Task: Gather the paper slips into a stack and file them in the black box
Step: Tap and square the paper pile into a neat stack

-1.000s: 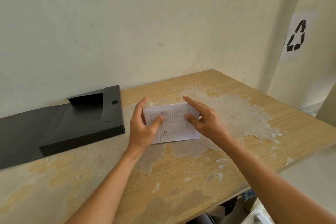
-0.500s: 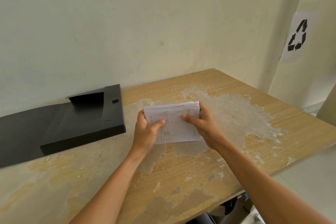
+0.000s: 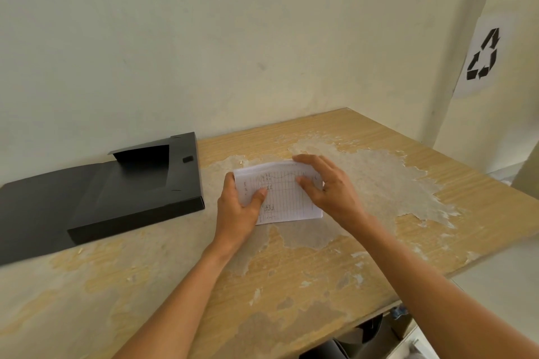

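A stack of white paper slips with ruled tables and handwriting stands on its lower edge on the worn wooden table, tilted toward me. My left hand grips its left side, thumb on the front face. My right hand holds its right side, with the fingers curled over the top edge and the thumb on the front. The black box lies open to the left against the wall, its lid folded out flat further left. About a hand's width separates the box from the stack.
The table's veneer is peeled in large pale patches. A wall runs along the back and right, with a recycling sign on the right. Dark objects sit below the table's front right edge.
The stack stays between both hands at the same spot. My right hand's fingers have shifted from behind the right edge to over the top edge.
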A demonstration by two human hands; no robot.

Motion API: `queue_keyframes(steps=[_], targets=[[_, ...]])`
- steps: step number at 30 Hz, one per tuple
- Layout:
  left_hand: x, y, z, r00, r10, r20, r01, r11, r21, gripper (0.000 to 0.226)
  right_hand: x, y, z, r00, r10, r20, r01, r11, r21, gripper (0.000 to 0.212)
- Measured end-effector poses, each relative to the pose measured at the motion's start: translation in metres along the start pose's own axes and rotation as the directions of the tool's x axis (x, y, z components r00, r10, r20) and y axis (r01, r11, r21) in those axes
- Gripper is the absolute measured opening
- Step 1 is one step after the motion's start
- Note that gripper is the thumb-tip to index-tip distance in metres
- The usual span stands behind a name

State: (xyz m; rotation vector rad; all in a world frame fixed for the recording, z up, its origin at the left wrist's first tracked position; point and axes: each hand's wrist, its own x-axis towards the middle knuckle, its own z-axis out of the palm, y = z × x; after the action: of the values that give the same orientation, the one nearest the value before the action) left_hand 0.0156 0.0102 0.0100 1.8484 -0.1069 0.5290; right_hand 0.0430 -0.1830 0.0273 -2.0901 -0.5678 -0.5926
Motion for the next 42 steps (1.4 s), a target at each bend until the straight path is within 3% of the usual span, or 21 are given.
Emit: queue_keyframes(steps=[7, 12, 15, 18, 20, 23, 28, 30, 35, 42], targets=[[0.003, 0.001, -0.003, 0.994, 0.112, 0.001, -0.112, 0.993, -0.032, 0.079, 0.000, 0.010, -0.003, 1.000, -0.013, 0.000, 0.013, 0.999, 0.052, 0.032], [0.008, -0.001, -0.004, 0.968, 0.249, 0.012, -0.249, 0.961, 0.117, 0.037, 0.000, 0.011, -0.004, 1.000, 0.029, 0.008, -0.030, 0.993, 0.113, 0.031], [0.009, 0.001, -0.005, 0.963, 0.270, -0.014, -0.267, 0.956, 0.119, 0.034, 0.001, 0.009, -0.004, 0.988, 0.133, 0.083, -0.147, 0.971, 0.188, 0.056], [0.006, 0.002, -0.003, 0.987, 0.160, -0.022, -0.160, 0.987, 0.010, 0.051, -0.003, 0.012, -0.004, 0.927, 0.300, 0.224, -0.370, 0.829, 0.421, 0.080], [0.003, 0.003, -0.002, 0.998, 0.064, -0.023, -0.066, 0.993, -0.093, 0.067, -0.005, 0.014, -0.003, 0.885, 0.308, 0.348, -0.463, 0.658, 0.594, 0.070], [0.004, 0.007, 0.000, 0.999, 0.012, -0.035, -0.016, 0.993, -0.119, 0.072, -0.005, 0.012, 0.003, 0.886, 0.243, 0.396, -0.460, 0.569, 0.682, 0.053], [0.003, 0.009, -0.003, 0.989, -0.145, 0.034, 0.149, 0.951, -0.272, 0.057, -0.009, 0.017, 0.007, 0.883, 0.272, 0.383, -0.468, 0.576, 0.670, 0.051], [0.000, 0.009, -0.003, 0.988, -0.134, 0.081, 0.151, 0.957, -0.249, 0.042, -0.009, 0.017, 0.007, 0.877, 0.283, 0.388, -0.479, 0.578, 0.661, 0.049], [0.002, 0.013, -0.001, 0.990, -0.118, 0.077, 0.136, 0.948, -0.289, 0.032, -0.007, 0.011, 0.009, 0.875, 0.292, 0.385, -0.484, 0.530, 0.697, 0.042], [-0.004, 0.003, -0.005, 0.980, -0.106, 0.171, 0.136, 0.975, -0.177, 0.039, -0.010, 0.017, 0.013, 0.875, 0.312, 0.370, -0.484, 0.554, 0.677, 0.032]])
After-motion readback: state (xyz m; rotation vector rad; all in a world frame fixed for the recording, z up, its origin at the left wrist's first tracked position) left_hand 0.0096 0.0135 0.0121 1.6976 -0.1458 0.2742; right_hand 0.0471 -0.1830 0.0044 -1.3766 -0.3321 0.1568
